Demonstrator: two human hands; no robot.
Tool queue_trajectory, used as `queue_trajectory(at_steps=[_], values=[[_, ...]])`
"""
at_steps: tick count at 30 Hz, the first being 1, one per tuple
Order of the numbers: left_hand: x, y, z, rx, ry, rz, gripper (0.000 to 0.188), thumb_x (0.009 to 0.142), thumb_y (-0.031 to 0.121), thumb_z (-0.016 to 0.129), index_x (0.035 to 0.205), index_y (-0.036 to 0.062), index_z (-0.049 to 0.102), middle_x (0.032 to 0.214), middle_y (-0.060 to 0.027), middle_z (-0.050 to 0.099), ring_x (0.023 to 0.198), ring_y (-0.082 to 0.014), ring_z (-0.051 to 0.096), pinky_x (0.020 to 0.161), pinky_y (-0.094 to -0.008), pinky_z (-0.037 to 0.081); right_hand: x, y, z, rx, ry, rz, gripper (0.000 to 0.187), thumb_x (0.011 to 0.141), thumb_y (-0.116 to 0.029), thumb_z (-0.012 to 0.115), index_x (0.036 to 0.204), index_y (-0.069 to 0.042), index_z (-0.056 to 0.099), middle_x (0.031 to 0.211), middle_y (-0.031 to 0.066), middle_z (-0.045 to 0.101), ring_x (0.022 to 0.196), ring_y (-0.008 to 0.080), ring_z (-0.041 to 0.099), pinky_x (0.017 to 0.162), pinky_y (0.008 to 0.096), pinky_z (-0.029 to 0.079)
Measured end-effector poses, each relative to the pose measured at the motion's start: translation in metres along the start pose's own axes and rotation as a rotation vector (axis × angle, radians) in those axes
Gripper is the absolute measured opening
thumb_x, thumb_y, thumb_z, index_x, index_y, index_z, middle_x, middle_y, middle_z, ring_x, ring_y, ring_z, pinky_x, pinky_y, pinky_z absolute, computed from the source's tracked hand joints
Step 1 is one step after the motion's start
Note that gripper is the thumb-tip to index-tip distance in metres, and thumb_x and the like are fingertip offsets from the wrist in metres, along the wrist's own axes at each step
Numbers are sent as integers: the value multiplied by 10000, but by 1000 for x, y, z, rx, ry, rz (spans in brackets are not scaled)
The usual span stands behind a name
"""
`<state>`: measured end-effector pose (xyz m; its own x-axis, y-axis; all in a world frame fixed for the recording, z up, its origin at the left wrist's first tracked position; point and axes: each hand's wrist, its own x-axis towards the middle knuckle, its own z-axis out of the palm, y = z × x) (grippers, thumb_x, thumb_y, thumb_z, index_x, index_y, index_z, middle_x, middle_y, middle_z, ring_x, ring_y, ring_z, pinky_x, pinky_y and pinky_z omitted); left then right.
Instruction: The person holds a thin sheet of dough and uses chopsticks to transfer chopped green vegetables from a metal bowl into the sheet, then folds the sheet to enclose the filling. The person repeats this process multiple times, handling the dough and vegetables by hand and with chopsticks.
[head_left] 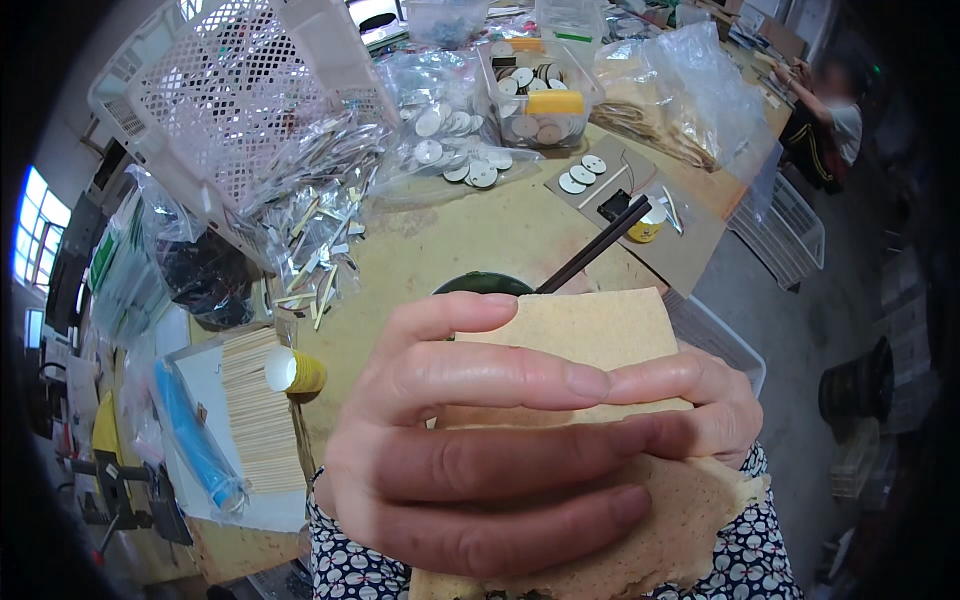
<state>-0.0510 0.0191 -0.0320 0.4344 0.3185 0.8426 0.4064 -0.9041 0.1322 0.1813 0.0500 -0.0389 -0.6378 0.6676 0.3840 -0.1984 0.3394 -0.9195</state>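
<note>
Close in front of me I hold a folded tan sheet (590,322) that looks like flatbread, with fine specks and a ragged, torn lower edge. My left hand (450,430) lies across its front, fingers closed over the folds. From the right, my right hand (715,400) grips the sheet's side, and its fingertips meet those of my left hand. Just beyond the sheet, a dark green bowl (485,284) is partly hidden by my left hand. Two dark chopsticks (595,245) slant up to the right from near its rim.
At left are wooden sticks (262,410), a yellow cup (298,370) and a blue roll (200,435). A white crate (250,90) leans behind loose strips. A clear box (540,95) of discs stands at the back; cardboard (680,245) lies right. A person (825,120) sits far right.
</note>
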Motion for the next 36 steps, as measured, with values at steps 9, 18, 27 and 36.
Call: queue_trajectory(at_steps=[9,18,27,36], values=[[3,2,12,-17,45,-133,194,735,228,759,922,227,708,1040,-7,705,1043,-243,600,1013,-474,401,7,32,-5,-172,39,-316,309,838,-212,736,1102,-55,694,1149,192,649,1029,349,656,900,450,516],[3,-6,3,30,-89,-108,285,733,196,729,1017,210,713,1119,-12,688,1040,-212,624,939,-417,458,25,57,-18,-250,19,-509,352,852,-240,715,1154,-64,682,1218,220,611,1072,341,619,924,426,478],[8,-1,12,59,-118,-136,291,722,184,708,1011,215,726,1102,-2,699,1011,-199,653,881,-391,488,26,78,-24,-290,42,-579,364,874,-276,678,1175,-72,679,1278,212,585,1128,340,589,929,418,430],[10,9,31,132,10,-167,176,764,238,671,929,179,677,951,-21,687,874,-218,632,853,-421,491,34,95,-31,-346,18,-742,679,981,-605,288,1250,-80,625,1302,153,563,1133,331,569,951,472,372]])
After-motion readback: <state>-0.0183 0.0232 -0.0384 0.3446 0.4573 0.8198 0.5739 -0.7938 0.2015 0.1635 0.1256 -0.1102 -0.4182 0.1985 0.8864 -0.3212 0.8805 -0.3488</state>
